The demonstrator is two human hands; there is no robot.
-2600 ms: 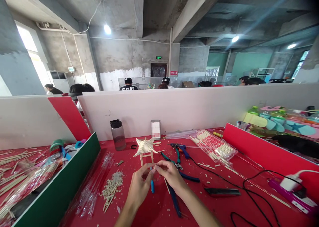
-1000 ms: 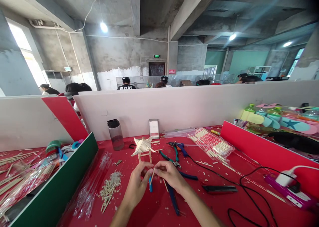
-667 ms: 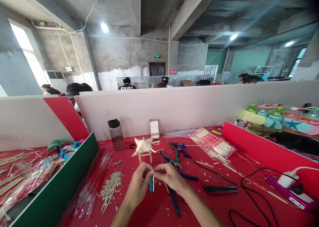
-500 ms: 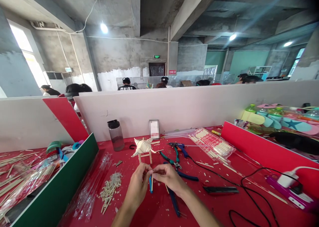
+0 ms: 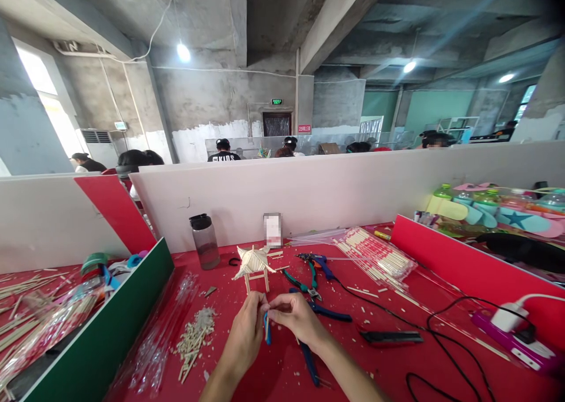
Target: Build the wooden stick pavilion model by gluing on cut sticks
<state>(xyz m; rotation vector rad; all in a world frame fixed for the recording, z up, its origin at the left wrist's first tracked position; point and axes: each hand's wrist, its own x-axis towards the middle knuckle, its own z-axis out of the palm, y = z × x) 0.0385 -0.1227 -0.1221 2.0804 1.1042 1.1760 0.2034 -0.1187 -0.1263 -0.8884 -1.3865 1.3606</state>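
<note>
My left hand (image 5: 248, 326) and my right hand (image 5: 298, 318) meet low in the middle of the view, fingertips pinched together. Between them is a short wooden stick (image 5: 267, 325) that points down; its upper end is hidden by the fingers. A blue strip (image 5: 269, 336) shows just behind the stick, and I cannot tell whether it is held. Just beyond my hands stands a small stick-built pavilion (image 5: 254, 262) with a curved, pointed roof on thin legs. Blue-handled pliers (image 5: 309, 361) lie partly under my right hand.
Green-handled pliers (image 5: 313, 281), a blue glue gun (image 5: 323, 266) with a black cord and a black utility knife (image 5: 392, 336) lie right. Stick offcuts (image 5: 193, 343) are heaped left. Behind are a bottle (image 5: 205, 243) and bundled sticks (image 5: 382, 258). A purple power strip (image 5: 521, 343) sits far right.
My hands have shifted very slightly, and the fingertips of my right hand now sit a little lower along the stick. The pavilion and tools stay where they were.
</note>
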